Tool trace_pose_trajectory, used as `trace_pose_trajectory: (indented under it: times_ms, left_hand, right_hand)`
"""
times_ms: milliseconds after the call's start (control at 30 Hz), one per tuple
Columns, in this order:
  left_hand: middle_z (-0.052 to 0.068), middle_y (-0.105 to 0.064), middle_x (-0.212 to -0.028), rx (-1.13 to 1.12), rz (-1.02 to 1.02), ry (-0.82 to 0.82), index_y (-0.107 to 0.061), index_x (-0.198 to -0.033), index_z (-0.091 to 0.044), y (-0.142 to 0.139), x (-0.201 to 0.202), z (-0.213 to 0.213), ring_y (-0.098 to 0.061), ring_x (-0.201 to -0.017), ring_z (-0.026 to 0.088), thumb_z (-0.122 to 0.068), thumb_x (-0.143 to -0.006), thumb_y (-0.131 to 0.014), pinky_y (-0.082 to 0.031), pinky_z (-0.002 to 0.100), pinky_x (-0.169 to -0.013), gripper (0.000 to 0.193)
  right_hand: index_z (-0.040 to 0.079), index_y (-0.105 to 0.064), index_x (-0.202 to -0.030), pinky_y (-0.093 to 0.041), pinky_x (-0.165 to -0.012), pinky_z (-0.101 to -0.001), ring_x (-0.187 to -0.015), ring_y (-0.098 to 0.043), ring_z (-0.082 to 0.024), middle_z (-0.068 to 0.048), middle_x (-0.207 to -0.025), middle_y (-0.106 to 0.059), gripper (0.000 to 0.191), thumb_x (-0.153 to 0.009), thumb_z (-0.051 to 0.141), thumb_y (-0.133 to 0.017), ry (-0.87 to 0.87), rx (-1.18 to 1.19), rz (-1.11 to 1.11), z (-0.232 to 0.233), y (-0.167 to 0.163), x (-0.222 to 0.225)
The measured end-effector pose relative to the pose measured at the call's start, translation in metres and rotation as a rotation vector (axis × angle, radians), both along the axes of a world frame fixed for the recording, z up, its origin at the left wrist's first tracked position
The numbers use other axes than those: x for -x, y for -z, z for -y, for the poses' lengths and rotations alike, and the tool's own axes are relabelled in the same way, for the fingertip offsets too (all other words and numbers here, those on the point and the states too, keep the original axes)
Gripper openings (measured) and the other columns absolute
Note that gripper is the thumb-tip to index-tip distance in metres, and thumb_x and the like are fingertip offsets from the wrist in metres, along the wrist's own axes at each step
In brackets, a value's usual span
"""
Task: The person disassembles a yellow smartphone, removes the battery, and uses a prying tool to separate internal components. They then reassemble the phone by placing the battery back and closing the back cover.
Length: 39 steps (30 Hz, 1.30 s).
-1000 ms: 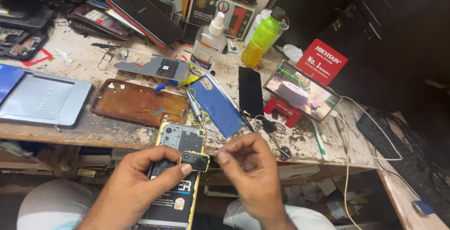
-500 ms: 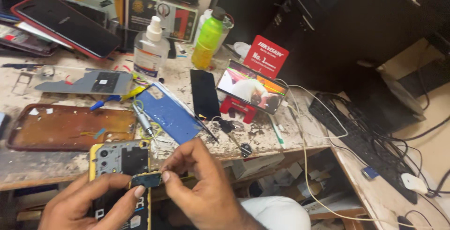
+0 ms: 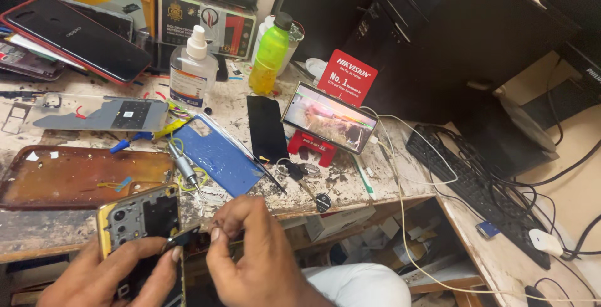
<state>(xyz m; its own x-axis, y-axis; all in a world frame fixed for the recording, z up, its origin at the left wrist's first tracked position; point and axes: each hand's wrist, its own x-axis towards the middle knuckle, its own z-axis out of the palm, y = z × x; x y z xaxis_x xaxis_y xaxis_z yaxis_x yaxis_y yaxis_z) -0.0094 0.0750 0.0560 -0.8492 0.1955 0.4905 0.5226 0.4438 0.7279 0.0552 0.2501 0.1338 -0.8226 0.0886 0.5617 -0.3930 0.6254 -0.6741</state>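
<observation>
1. Opened phone (image 3: 141,232), yellow-rimmed with dark inner plastic, hangs over the desk (image 3: 350,185) edge; long axis runs toward the person, camera end pointing at the desk.
2. Left hand (image 3: 109,279) cradles the phone, thumb and fingers narrowed on a small dark part (image 3: 181,239).
3. Right hand (image 3: 260,260), fingers curled, pinches that part's other end.

Both hands — left hand (image 3: 119,272), right hand (image 3: 260,260) — pinch a small dark part (image 3: 181,239) over an opened phone (image 3: 141,219).

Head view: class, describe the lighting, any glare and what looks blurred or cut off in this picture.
Head view: light is even, with soft shadows; the lit phone screen on the red stand looks washed out; the left hand and right hand are cut by the bottom edge and slightly soft, as is the opened yellow-framed phone.
</observation>
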Motion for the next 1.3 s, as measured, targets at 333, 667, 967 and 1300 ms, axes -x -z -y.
trace_pose_trajectory:
  times_ms: [333, 667, 967, 1300]
  left_hand:
    - [0.012, -0.078, -0.095, 0.236, 0.322, -0.091, -0.084, -0.093, -0.014, 0.007, 0.013, 0.009, -0.08, -0.086, 0.022, -0.031, -0.07, -0.092, -0.063, 0.036, -0.082, 0.029]
    - [0.01, -0.073, -0.092, 0.148, 0.411, -0.096, -0.085, -0.091, -0.013, 0.003, 0.012, 0.012, -0.076, -0.081, 0.019, -0.027, -0.072, -0.09, -0.062, 0.033, -0.074, 0.024]
    - [0.009, -0.073, -0.096, -0.013, 0.242, 0.007, -0.084, -0.088, -0.013, 0.007, 0.014, 0.006, -0.076, -0.09, 0.017, -0.022, -0.072, -0.089, -0.06, 0.03, -0.079, 0.019]
    - [0.007, -0.073, -0.089, -0.153, 0.441, 0.134, -0.082, -0.093, -0.012, 0.028, 0.018, 0.012, -0.076, -0.078, 0.013, -0.018, -0.072, -0.092, -0.057, 0.027, -0.07, 0.024]
  right_hand:
    - [0.001, -0.054, -0.106, -0.051, -0.081, -0.0278, -0.09, -0.06, -0.012, -0.007, -0.096, -0.063, 0.011, -0.097, -0.002, -0.059, -0.003, 0.313, 0.169, -0.006, -0.014, -0.002]
    - [0.0, -0.058, -0.103, -0.052, -0.083, -0.0287, -0.089, -0.062, -0.012, -0.007, -0.094, -0.065, 0.01, -0.095, -0.001, -0.062, 0.008, 0.275, 0.149, -0.008, -0.015, -0.001]
    - [0.001, -0.067, -0.103, -0.055, -0.081, -0.0277, -0.084, -0.067, -0.011, -0.005, -0.092, -0.07, 0.012, -0.092, 0.006, -0.071, 0.023, 0.237, 0.185, -0.01, -0.02, -0.001]
    - [0.0, -0.071, -0.111, -0.056, -0.085, -0.0283, -0.091, -0.069, -0.012, -0.007, -0.1, -0.072, 0.024, -0.092, 0.011, -0.079, -0.116, 0.279, 0.258, -0.015, -0.011, -0.002]
